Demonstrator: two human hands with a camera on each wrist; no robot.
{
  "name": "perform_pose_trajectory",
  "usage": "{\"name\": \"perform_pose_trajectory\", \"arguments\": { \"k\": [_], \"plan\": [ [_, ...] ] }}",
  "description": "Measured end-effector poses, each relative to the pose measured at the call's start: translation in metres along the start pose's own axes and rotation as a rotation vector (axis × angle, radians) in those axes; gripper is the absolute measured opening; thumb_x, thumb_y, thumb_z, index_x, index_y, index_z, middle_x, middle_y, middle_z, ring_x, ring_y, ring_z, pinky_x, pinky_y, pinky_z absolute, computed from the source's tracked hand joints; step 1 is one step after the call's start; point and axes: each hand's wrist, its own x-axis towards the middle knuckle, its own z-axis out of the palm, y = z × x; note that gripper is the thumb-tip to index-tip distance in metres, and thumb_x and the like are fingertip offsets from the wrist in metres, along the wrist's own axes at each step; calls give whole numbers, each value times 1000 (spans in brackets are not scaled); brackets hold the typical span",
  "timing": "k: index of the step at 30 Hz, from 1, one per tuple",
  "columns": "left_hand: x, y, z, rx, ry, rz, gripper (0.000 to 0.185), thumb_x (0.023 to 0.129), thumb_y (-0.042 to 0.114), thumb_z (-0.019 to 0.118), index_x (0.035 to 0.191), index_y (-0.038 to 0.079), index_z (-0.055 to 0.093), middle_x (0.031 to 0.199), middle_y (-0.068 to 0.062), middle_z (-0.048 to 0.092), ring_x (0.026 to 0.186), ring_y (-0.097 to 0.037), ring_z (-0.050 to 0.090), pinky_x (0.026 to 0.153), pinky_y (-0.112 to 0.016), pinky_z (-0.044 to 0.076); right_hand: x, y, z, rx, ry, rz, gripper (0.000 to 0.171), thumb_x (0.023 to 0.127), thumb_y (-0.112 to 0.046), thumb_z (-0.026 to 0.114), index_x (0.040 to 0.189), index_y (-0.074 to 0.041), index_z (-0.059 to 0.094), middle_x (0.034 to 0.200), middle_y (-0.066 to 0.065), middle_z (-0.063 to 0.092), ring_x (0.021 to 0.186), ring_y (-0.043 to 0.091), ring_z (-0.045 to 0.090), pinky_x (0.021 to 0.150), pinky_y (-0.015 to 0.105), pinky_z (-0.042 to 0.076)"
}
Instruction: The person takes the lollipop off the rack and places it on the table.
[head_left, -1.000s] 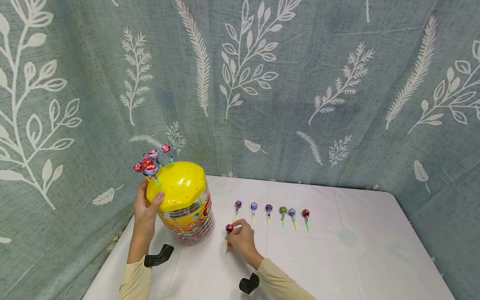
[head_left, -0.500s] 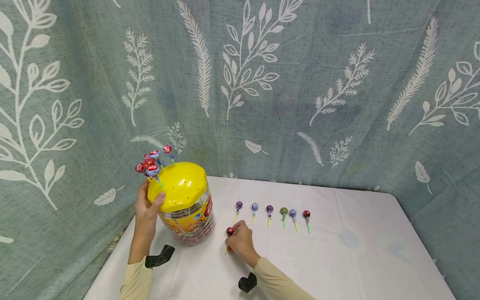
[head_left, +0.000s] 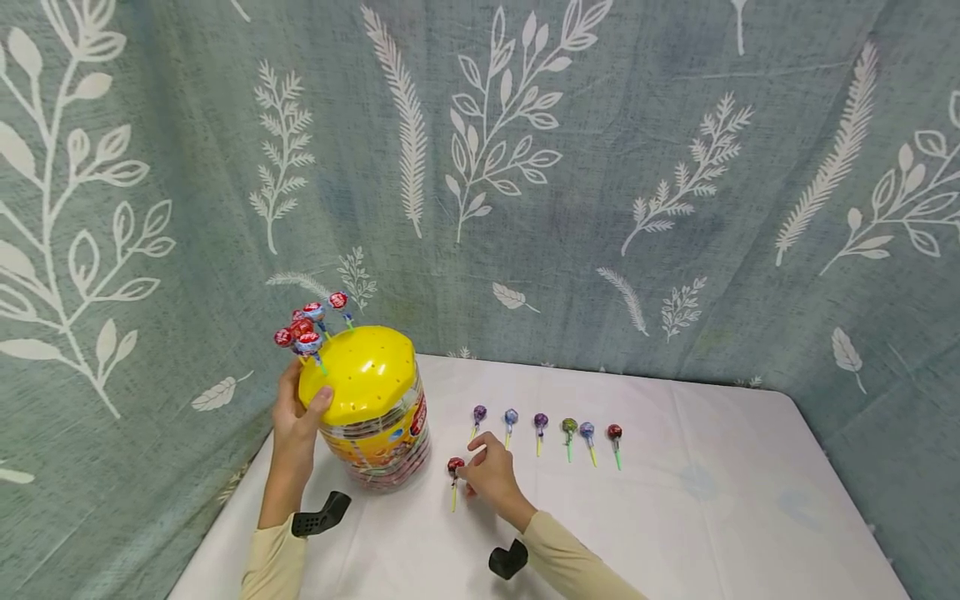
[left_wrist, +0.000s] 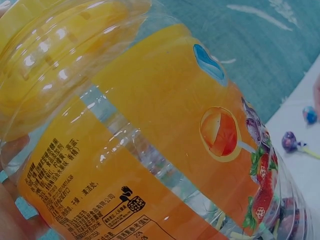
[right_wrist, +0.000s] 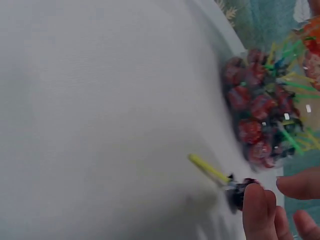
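A clear candy jar [head_left: 375, 433] with a yellow domed lid [head_left: 363, 375] stands at the table's left rear. Several wrapped lollipops [head_left: 309, 323] stick up from the lid's far left side. My left hand [head_left: 295, 417] grips the lid's left edge, thumb on top; the left wrist view is filled by the jar [left_wrist: 150, 140]. My right hand [head_left: 487, 471] pinches a red lollipop [head_left: 455, 465] by its head, just right of the jar. Its yellow stick [right_wrist: 207, 170] points away over the cloth, and my fingertips [right_wrist: 257, 205] touch the red head [right_wrist: 239, 194].
Several more lollipops lie in a row [head_left: 547, 425] on the white tablecloth [head_left: 712, 500], behind my right hand. A leaf-patterned curtain [head_left: 525, 167] closes off the back and both sides. The jar's bottom is packed with lollipops [right_wrist: 265, 125].
My right hand and the red lollipop have shifted slightly toward me and left on the cloth. The left hand and jar have stayed put.
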Motion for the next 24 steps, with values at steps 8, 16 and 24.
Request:
{"name": "perform_pose_trajectory", "arguments": {
  "k": [8, 16, 24],
  "plan": [
    [1, -2, -1, 5, 2, -8, 65, 91, 13, 54, 147, 23, 24, 142, -3, 34, 124, -17, 37, 97, -16, 35, 11, -31, -13, 92, -30, -52, 30, 73, 8, 71, 98, 5, 55, 75, 11, 56, 51, 17, 58, 51, 46, 54],
    [-1, -2, -3, 14, -3, -10, 64, 91, 12, 54, 147, 22, 24, 143, -2, 33, 124, -16, 37, 98, -15, 34, 7, -94, -33, 141, -66, -139, 23, 78, 8, 67, 98, 5, 56, 85, 27, 58, 59, 21, 60, 59, 50, 54],
    [0, -3, -3, 37, 8, -20, 64, 91, 15, 55, 147, 23, 23, 143, -2, 33, 125, -15, 36, 98, -15, 34, 30, -113, -38, 101, -52, -209, 23, 81, -2, 70, 101, -3, 59, 85, 12, 60, 68, 15, 61, 59, 36, 56]
  ]
}}
